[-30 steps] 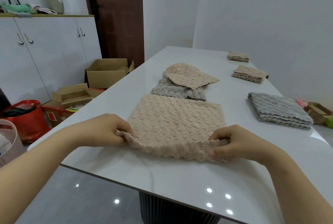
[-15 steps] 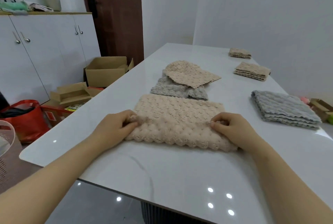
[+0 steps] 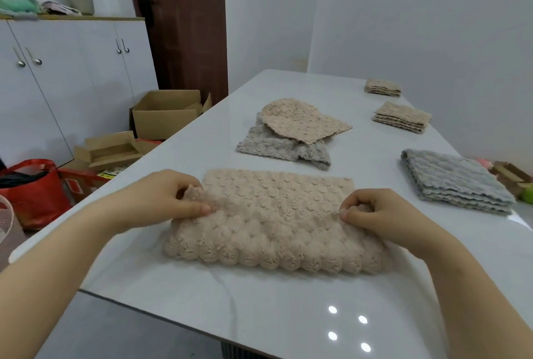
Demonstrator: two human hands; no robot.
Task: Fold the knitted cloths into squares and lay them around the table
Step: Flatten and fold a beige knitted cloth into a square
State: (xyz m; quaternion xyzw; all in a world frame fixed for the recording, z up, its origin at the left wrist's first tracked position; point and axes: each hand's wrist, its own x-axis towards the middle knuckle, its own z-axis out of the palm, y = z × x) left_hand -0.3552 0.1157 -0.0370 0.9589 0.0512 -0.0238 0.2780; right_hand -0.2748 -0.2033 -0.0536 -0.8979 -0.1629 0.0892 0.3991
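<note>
I had left hand and right hand pinching the beige cloth at 9 and 3 o'clock; figured moving both corners evenly toward 12 squares it.

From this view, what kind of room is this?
Probably a spare room or small workroom: white cabinets, a brown door, open cardboard boxes on the floor beside a long white table.
</note>
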